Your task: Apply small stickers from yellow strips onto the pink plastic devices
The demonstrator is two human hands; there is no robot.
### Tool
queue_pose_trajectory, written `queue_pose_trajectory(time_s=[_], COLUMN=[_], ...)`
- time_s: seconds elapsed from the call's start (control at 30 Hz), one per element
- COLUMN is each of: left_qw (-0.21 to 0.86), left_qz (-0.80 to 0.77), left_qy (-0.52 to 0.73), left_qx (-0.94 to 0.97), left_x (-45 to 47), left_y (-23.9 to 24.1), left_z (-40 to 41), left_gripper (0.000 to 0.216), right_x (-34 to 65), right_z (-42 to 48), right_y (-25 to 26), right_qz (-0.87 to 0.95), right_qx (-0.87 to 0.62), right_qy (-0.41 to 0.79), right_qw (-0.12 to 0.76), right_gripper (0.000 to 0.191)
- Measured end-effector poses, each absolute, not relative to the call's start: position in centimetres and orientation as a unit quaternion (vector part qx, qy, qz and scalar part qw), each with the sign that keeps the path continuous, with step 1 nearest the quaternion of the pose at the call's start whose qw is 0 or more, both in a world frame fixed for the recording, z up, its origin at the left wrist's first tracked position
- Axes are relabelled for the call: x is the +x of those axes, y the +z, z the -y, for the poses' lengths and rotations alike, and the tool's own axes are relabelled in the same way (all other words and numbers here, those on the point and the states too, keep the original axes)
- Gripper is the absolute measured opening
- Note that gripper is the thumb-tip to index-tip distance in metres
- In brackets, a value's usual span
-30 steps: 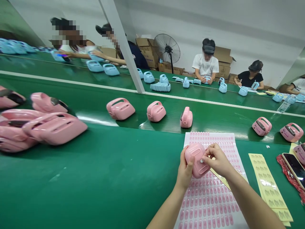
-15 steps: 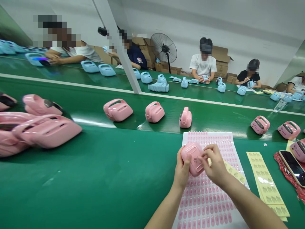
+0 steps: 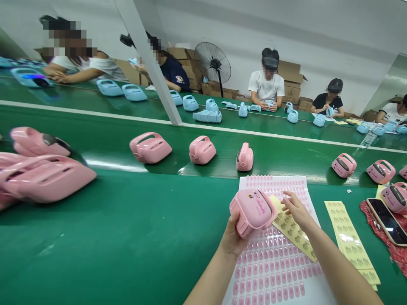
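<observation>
My left hand grips a small pink plastic case from below, its printed face turned up, above a white sheet of pink stickers. My right hand reaches past the case's right side, fingertips pinched together over the top of the pink sticker sheet, just above a yellow sticker strip that lies across the sheet. What the fingertips hold is too small to make out.
Several pink cases ride the green conveyor belt, with a pile at the left and more at the right. Yellow sticker sheets and a phone on red cloth lie right. Other people work on blue cases across the line.
My left hand has turned the pink case so its printed face shows. My right hand has left the case and moved right to the sticker sheets.
</observation>
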State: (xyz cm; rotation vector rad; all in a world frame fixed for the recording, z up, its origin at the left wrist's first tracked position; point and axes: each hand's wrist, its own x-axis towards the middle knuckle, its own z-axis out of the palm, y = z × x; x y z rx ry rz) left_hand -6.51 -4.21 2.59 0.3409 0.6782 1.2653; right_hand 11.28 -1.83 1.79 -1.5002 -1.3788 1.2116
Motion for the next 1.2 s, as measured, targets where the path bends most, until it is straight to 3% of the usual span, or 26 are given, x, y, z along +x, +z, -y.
queue_pose_trajectory(time_s=[0.1, 0.2, 0.27, 0.37, 0.47, 0.57, 0.8, 1.0, 1.1, 1.2], left_qw=[0.724, 0.698, 0.679, 0.608, 0.503, 0.449, 0.396, 0.398, 0.381, 0.346], left_qz=[-0.316, -0.337, -0.365, -0.428, -0.452, -0.432, -0.424, -0.398, -0.386, -0.368], left_qy=[0.594, 0.600, 0.575, 0.506, 0.409, 0.319, 0.142, 0.153, 0.177, 0.182], left_qx=[0.148, 0.198, 0.274, 0.437, 0.612, 0.715, 0.802, 0.812, 0.821, 0.844], left_x=[-5.9, -5.4, -5.0, -4.4, -4.1, -4.2, -4.0, -3.5, -3.4, -3.3], left_y=[2.1, 1.5, 0.7, -1.0, -2.3, -2.3, 0.3, 0.8, 0.2, -0.8], left_z=[4.6, 4.6, 4.6, 4.7, 5.0, 5.0, 5.1, 5.4, 5.8, 6.1], left_gripper=[0.061, 0.069, 0.076, 0.077, 0.054, 0.046, 0.052, 0.031, 0.015, 0.017], right_x=[9.0, 8.3, 9.2, 12.0, 14.9, 17.1, 20.2, 13.8, 6.9, 1.2], right_z=[2.6, 2.1, 0.7, -2.9, -7.3, -11.2, -14.3, -15.0, -15.5, -16.1], right_y=[3.0, 3.9, 4.6, 6.2, 7.9, 8.4, 7.7, 8.2, 7.4, 6.0], right_qz=[0.509, 0.493, 0.507, 0.578, 0.603, 0.568, 0.507, 0.579, 0.655, 0.642], right_qx=[-0.530, -0.556, -0.591, -0.633, -0.702, -0.777, -0.825, -0.758, -0.627, -0.606], right_qy=[0.594, 0.580, 0.501, 0.290, 0.095, 0.033, 0.051, 0.048, 0.230, 0.298], right_qw=[0.327, 0.334, 0.378, 0.425, 0.366, 0.269, 0.246, 0.296, 0.353, 0.364], right_gripper=[0.048, 0.046, 0.048, 0.051, 0.054, 0.056, 0.059, 0.066, 0.070, 0.073])
